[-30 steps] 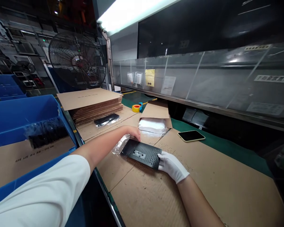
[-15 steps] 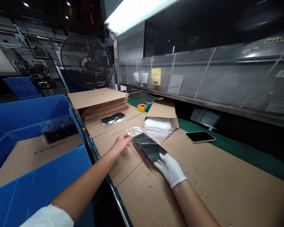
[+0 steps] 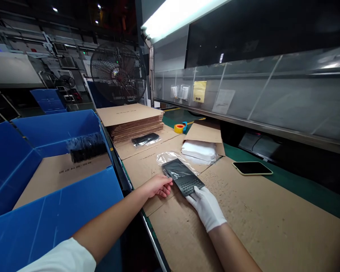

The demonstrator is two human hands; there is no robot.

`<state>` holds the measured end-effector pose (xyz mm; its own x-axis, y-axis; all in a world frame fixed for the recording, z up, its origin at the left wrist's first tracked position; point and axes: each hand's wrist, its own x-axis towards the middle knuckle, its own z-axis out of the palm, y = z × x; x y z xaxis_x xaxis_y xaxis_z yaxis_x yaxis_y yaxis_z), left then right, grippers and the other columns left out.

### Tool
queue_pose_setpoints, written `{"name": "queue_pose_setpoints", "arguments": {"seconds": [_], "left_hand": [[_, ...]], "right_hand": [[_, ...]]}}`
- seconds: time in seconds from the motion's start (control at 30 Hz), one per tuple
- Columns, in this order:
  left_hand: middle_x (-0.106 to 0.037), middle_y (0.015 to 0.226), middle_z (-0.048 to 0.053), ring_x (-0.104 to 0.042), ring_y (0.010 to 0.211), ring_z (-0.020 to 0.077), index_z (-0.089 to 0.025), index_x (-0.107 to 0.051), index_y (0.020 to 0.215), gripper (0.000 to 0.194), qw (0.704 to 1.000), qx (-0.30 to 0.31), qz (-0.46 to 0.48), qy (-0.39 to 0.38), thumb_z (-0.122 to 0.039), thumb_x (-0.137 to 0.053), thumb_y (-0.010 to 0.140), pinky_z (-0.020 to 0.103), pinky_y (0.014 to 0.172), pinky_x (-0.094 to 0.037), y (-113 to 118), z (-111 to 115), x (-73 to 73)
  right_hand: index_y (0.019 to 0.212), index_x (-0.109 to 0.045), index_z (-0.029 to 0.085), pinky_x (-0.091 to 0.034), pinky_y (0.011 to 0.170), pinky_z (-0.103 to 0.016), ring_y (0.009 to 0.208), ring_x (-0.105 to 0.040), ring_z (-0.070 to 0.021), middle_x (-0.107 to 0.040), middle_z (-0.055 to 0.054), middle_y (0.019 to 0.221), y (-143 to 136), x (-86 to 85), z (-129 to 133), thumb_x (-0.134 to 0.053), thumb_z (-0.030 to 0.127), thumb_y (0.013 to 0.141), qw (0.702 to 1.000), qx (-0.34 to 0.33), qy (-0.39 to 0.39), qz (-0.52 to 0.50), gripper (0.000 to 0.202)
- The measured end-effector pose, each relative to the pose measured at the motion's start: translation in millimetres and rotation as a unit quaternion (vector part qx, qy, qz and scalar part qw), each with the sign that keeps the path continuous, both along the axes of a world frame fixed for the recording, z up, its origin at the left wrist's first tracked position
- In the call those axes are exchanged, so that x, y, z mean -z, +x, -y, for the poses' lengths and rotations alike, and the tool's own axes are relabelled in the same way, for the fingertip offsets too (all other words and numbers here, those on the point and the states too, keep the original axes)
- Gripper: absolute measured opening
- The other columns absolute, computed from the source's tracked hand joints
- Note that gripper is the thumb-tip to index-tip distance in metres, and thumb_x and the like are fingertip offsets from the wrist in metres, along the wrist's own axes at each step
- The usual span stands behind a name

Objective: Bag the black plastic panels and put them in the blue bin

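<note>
A flat black panel (image 3: 188, 184) with rows of small slots lies at a slant over the cardboard-covered table, its far part inside a clear plastic bag (image 3: 170, 158). My right hand (image 3: 208, 206), in a white glove, grips the panel's near end, thumb on top. My bare left hand (image 3: 158, 186) pinches the bag's edge at the panel's left side, fingers closed. Just beyond the panel sits a stack of white bags (image 3: 200, 151) partly under a cardboard flap (image 3: 203, 131). A bagged black piece (image 3: 146, 139) lies farther off to the left.
At the left stands a blue bin (image 3: 82, 196) holding bagged black pieces (image 3: 87, 148). Stacked cardboard sheets (image 3: 130, 115) lie at the back, near yellow tape (image 3: 179, 128). A phone (image 3: 252, 168) rests at the right. A metal-edged shelf (image 3: 260, 126) overhangs the back.
My left hand has moved from the bag's far left end down along the panel's left side and now pinches there. The bag covers more of the panel. The whole view has shifted slightly.
</note>
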<state>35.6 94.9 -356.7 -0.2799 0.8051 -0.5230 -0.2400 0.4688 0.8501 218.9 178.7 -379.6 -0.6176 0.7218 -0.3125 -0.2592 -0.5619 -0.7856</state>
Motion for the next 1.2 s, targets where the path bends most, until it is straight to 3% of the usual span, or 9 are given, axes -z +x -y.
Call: {"name": "queue_pose_setpoints", "arguments": {"seconds": [0.23,0.33,0.4,0.5,0.63,0.73,0.9,1.07,1.2], "left_hand": [[-0.062,0.06,0.002,-0.062,0.051,0.0134,-0.014,-0.063,0.075,0.047,0.986,0.156,0.057,0.015,-0.055,-0.079,0.06,0.02,0.042,-0.048,31,26,5.9],[-0.063,0.061,0.003,-0.063,0.052,0.0139,-0.015,-0.063,0.072,0.046,0.972,0.219,0.079,0.001,-0.059,-0.076,0.063,0.021,0.043,-0.049,44,37,-5.6],[-0.066,0.068,0.005,-0.064,0.056,0.0144,-0.016,-0.065,0.074,0.044,0.958,0.283,0.047,0.003,-0.06,-0.07,0.069,0.022,0.047,-0.049,43,47,-29.4],[-0.07,0.085,0.007,-0.067,0.072,0.0166,-0.019,-0.071,0.088,0.035,0.926,0.351,-0.1,0.093,-0.051,-0.063,0.08,0.024,0.062,-0.052,31,66,-86.5],[-0.068,0.106,0.005,-0.061,0.102,0.0193,-0.022,-0.071,0.103,0.027,0.826,0.169,-0.454,0.288,-0.039,-0.059,0.086,0.028,0.094,-0.044,9,75,-159.8],[-0.065,0.116,0.001,-0.056,0.112,0.0207,-0.026,-0.069,0.111,0.034,0.786,0.175,-0.551,0.217,-0.041,-0.067,0.08,0.025,0.097,-0.039,-10,65,-184.6],[-0.072,0.085,0.001,-0.064,0.079,0.0172,-0.02,-0.075,0.086,0.031,0.838,0.334,-0.432,0.012,-0.047,-0.065,0.076,0.02,0.066,-0.045,-37,53,-175.6],[-0.07,0.074,0.0,-0.06,0.068,0.0135,-0.018,-0.074,0.076,0.022,0.869,0.253,-0.419,0.069,-0.038,-0.065,0.074,0.018,0.056,-0.041,-28,68,-155.0],[-0.067,0.069,-0.001,-0.058,0.064,0.0124,-0.018,-0.073,0.074,0.022,0.871,0.188,-0.439,0.115,-0.036,-0.062,0.077,0.019,0.054,-0.038,-12,85,-145.7]], "right_hand": [[0.092,-0.059,0.026,-0.057,0.077,-0.035,0.088,-0.068,-0.0222,-0.07,-0.005,0.098,-3,-8.0,8,-0.072,0.03,0.068,0.999,-0.031,0.039,-0.022,0.027],[0.098,-0.06,0.023,-0.057,0.066,-0.029,0.076,-0.067,-0.0189,-0.071,-0.003,0.089,-4,-20.8,12,-0.075,0.033,0.067,0.997,-0.036,0.07,-0.023,0.036],[0.103,-0.06,0.023,-0.056,0.063,-0.027,0.077,-0.067,-0.0181,-0.071,-0.004,0.096,-2,-32.8,13,-0.076,0.034,0.066,0.996,-0.022,0.091,-0.01,0.042],[0.109,-0.061,0.022,-0.057,0.067,-0.032,0.093,-0.066,-0.0237,-0.067,-0.007,0.116,4,-51.7,14,-0.076,0.035,0.066,0.985,-0.037,0.169,0.024,0.047],[0.106,-0.065,0.022,-0.051,0.092,-0.04,0.104,-0.063,-0.0246,-0.067,-0.006,0.117,12,-71.8,22,-0.068,0.029,0.073,0.952,-0.101,0.288,0.03,0.034],[0.108,-0.067,0.023,-0.043,0.103,-0.039,0.108,-0.061,-0.0235,-0.068,-0.005,0.115,17,-83.2,32,-0.063,0.023,0.077,0.922,-0.134,0.363,0.026,0.031],[0.11,-0.069,0.024,-0.043,0.102,-0.038,0.108,-0.061,-0.0242,-0.069,-0.005,0.113,20,-92.5,44,-0.058,0.022,0.08,0.889,-0.153,0.429,0.035,0.031],[0.113,-0.068,0.024,-0.04,0.105,-0.037,0.11,-0.059,-0.0223,-0.068,-0.003,0.115,16,-85.8,48,-0.053,0.016,0.082,0.87,-0.164,0.463,0.049,0.035],[0.113,-0.067,0.024,-0.037,0.108,-0.037,0.117,-0.056,-0.0221,-0.065,-0.004,0.121,11,-75.4,57,-0.055,0.018,0.082,0.89,-0.191,0.412,0.04,0.034]]}}
